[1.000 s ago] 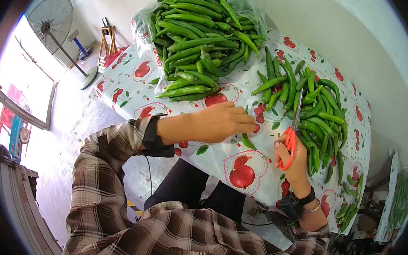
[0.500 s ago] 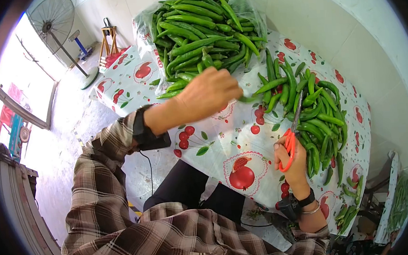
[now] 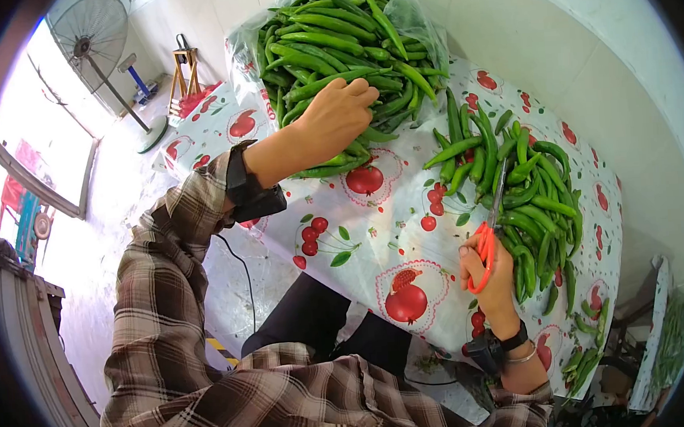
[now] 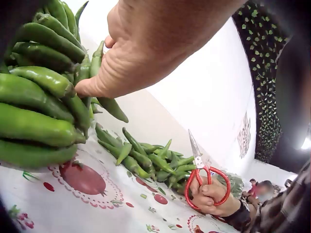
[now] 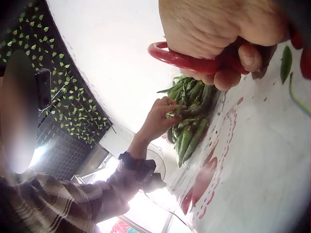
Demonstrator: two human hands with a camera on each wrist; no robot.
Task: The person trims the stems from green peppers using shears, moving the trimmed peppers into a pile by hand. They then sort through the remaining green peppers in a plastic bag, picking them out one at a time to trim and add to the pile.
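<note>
My left hand is over the front of the large heap of green chili peppers in a clear plastic bag. In the left wrist view, its thumb and fingers pinch a green chili pepper, whose tip hangs below the thumb. The curled fingers partly hide that pepper. My right hand holds red-handled scissors at the table's right side, with fingers through the loops. Their metal blades point away from me, over the edge of a smaller pile of green chili peppers.
A white tablecloth with red fruit prints covers the table. Small green pieces lie at its front right corner. A standing fan is at the far left, and a bag of greens is at the right.
My left hand has moved back and left from the table's middle to the large heap, carrying a pepper. The right hand and scissors have stayed nearly still.
</note>
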